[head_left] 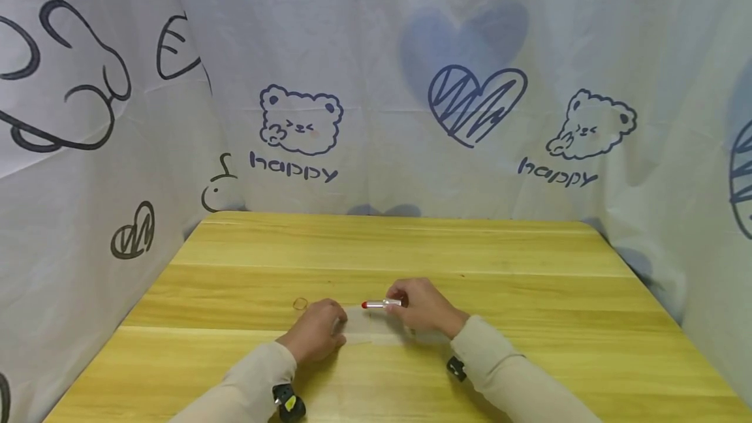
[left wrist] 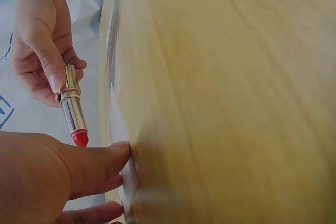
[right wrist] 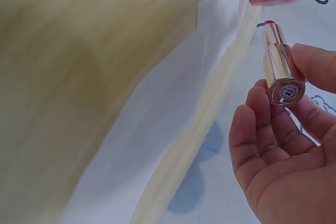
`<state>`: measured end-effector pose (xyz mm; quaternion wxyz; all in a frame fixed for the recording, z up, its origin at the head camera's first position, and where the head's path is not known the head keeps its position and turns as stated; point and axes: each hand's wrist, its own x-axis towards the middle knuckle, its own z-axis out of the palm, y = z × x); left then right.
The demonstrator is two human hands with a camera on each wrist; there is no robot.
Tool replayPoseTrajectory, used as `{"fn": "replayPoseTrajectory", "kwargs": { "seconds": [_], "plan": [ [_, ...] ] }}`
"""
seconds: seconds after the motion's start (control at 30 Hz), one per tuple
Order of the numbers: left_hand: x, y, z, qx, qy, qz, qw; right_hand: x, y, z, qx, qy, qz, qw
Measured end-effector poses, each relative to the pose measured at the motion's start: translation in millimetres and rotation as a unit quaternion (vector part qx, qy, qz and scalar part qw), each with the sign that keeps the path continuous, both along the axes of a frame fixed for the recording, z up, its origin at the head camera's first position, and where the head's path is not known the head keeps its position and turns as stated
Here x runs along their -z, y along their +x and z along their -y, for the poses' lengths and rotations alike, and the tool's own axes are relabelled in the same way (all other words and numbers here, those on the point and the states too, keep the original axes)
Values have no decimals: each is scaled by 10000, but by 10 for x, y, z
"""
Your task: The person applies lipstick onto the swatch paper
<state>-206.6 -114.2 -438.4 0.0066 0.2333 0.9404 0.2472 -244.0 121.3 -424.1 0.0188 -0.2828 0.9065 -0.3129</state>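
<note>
A lipstick [head_left: 378, 304] with a shiny casing is held in my right hand [head_left: 425, 309], pinched between thumb and fingers. Its bullet is out, and the red tip points left towards my left hand [head_left: 317, 331]. A strip of white paper [head_left: 373, 329] lies flat on the table beneath the lipstick. My left fingertips rest on the paper's left end, thumb and fingers spread apart. In the left wrist view the red tip [left wrist: 80, 138] appears just above the left thumb. The lipstick's base [right wrist: 287, 93], with a round label, faces the right wrist camera.
A thin reddish ring [head_left: 300, 303] lies on the wooden table [head_left: 399, 247], just left of my left hand. A small red speck [head_left: 462, 275] shows farther back. White curtains [head_left: 376, 149] with drawn bears and hearts enclose the table's back and sides.
</note>
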Motion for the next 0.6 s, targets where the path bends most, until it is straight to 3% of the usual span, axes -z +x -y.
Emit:
{"fn": "replayPoseTrajectory", "kwargs": {
  "seconds": [0.23,0.6],
  "plan": [
    [-16,-6,5,-60,-95,47,9999,-12,-6,70,-25,19,175,9998],
    [-21,1,23,-234,-62,64,9997,-1,-23,164,-83,188,3,9998]
  ]
}}
